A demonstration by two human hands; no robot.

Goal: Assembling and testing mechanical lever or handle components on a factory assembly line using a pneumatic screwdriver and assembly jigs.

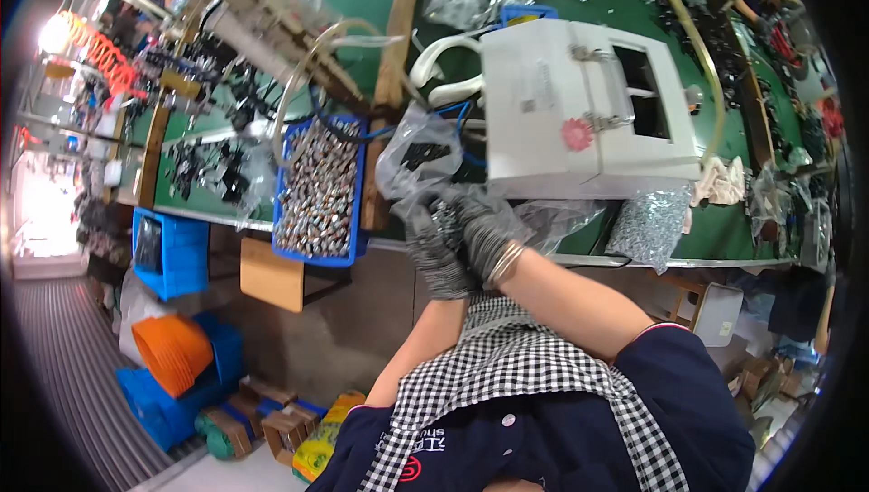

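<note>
Both gloved hands, left hand (433,252) and right hand (482,225), meet at the bench (724,229) edge, fingers clamped on a clear plastic bag (418,155) of dark parts. The thin film could slip or tear, probably spilling parts toward the blue tray (317,189) or white machine (579,107).

Two gloved hands: left hand (434,252), right hand (484,225). One clear plastic bag (412,152) between them. One white machine housing (579,107). One blue tray of metal parts (319,191). One bag of small screws (650,225). One orange basket (172,352).
</note>
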